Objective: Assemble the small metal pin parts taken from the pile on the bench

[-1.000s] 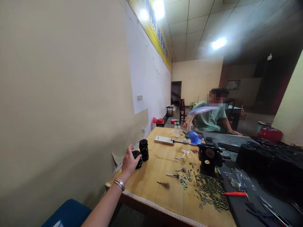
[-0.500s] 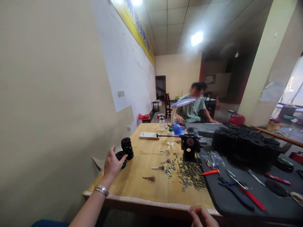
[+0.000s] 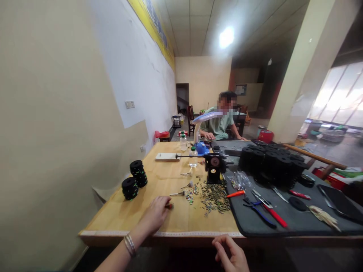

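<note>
My left hand (image 3: 156, 213) is palm down over the table, fingers bent and close together around a small red-tufted piece (image 3: 170, 206). Only the tufted end shows; the fingers hide the rest. My right hand (image 3: 231, 254) is in front of the table edge with its fingers curled and thumb near the index finger. Whether anything thin is in that pinch cannot be made out. Several thin pieces with pale tufts (image 3: 178, 193) lie beyond my left hand. To its left stand two stacks of black spools, a shorter one (image 3: 129, 188) and a taller one (image 3: 138, 173), with green bits around them.
Small metal parts (image 3: 215, 198) and coloured beads (image 3: 190, 196) are scattered mid-table. Behind them stands a black winding device (image 3: 214, 170) with a long rod. Pliers (image 3: 261, 215), a red-handled tool (image 3: 275, 216) and many black spools (image 3: 272, 162) occupy the dark mat. A person (image 3: 219, 124) sits opposite.
My left hand has left the shorter spool stack and moved right and nearer, onto the red-tufted piece. My right hand stays curled at the table edge. The view has turned slightly right.
</note>
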{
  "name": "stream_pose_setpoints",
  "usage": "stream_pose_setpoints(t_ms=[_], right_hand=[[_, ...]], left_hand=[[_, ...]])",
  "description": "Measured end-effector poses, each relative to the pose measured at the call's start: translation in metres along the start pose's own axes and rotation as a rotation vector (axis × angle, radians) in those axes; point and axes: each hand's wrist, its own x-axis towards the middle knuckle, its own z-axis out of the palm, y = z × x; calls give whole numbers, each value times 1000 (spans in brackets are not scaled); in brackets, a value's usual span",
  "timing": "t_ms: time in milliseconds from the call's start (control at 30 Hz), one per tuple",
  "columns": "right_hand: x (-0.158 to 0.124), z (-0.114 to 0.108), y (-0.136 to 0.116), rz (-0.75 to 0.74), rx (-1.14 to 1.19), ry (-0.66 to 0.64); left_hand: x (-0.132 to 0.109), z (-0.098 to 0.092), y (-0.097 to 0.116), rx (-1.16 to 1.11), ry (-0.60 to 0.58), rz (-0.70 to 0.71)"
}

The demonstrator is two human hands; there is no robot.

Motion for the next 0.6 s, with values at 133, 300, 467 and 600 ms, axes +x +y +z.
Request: stream_pose_setpoints(t_ms=[133,300,467,600], right_hand=[[-3,-8,0,4,-14,88],[2,-38,-6,0,-135,251],[21,-95,-12,-39,-386,452],[51,-152,-18,9,-699,574]], left_hand=[[6,6,-7,-39,-34,-32],[3,11,-8,-166,-29,-93],[1,13,4,-237,49,-62],[4,15,8,-173,50,-90]])
